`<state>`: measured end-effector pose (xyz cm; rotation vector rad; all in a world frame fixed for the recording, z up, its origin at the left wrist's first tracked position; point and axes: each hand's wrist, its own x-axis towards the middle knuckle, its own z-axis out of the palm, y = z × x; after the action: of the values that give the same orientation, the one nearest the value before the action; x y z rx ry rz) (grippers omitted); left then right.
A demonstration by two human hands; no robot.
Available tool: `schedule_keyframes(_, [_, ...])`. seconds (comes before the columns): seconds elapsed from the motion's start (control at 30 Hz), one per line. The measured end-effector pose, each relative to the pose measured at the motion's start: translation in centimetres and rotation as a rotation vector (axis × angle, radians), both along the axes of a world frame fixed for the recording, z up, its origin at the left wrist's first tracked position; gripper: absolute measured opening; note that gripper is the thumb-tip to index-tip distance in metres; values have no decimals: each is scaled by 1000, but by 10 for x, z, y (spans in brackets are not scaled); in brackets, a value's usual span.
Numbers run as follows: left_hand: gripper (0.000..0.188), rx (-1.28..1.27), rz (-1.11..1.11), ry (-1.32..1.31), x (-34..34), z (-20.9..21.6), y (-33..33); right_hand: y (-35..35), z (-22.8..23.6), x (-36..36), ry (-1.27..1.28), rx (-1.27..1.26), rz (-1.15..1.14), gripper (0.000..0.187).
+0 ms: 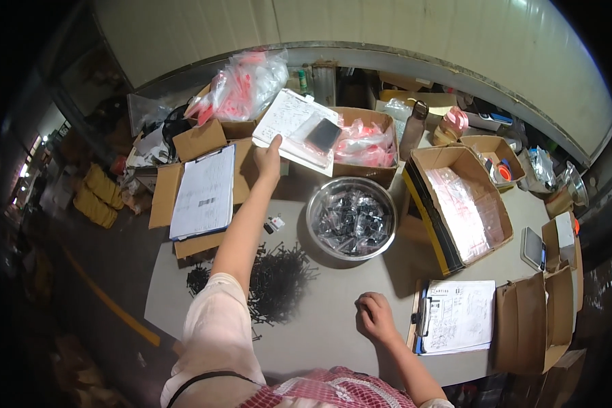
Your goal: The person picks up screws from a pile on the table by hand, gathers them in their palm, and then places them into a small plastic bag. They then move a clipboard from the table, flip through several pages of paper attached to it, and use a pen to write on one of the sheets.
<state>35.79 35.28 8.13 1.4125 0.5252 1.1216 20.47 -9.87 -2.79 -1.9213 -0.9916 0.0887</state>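
At the far middle, my left hand (268, 160) grips the near left edge of a clipboard with written sheets (283, 120), thumb on top. A dark phone-like rectangle in a clear plastic bag (323, 134) lies on those papers. My right hand (376, 316) rests on the table with its fingers curled in, and no thing shows in it. Beneath my left forearm spreads a pile of black screw-like pieces (282, 282). A round metal bowl (309, 221) between my hands and the boxes holds several small clear bags of black parts.
A cardboard box (367, 171) of pink-marked bags stands behind the bowl. Another open box (449, 262) sits right of it. Clipboards lie at left (204, 190) and right (459, 316). A brown bottle (413, 129), a small scale (534, 248) and an empty-looking carton (523, 326) line the right side.
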Motion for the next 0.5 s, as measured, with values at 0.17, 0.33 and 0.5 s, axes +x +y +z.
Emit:
schedule_keyframes(0.17, [48,272,143,114,3,7,-1,-3,0,1,-21,-11,9,20])
schedule_keyframes(0.33, [66,487,207,228,-13,38,9,4,7,-2,-17,68,-37,14])
schedule_keyframes(0.5, [55,407,200,-13,-64,81,0,5,10,-5,-11,96,-57,11])
